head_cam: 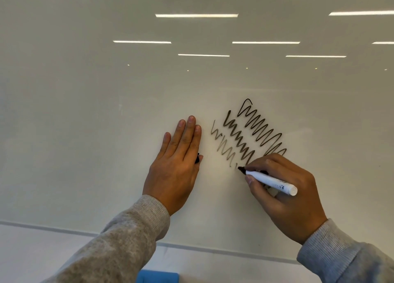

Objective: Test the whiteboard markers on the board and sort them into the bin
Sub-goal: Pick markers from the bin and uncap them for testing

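Right hand grips a white marker, tip on the whiteboard ending a faint third scribble; left hand flat, pinning a dark cap; sorting into the bin remains

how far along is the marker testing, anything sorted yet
Done: two dark zigzag test lines stand on the whiteboard. In hand: the right hand grips an uncapped black marker, its tip at the end of a third, fainter zigzag; the left hand presses flat on the board, with what looks like the cap under it. Left: sorting. Only a blue edge shows below, so nothing sorted is visible.
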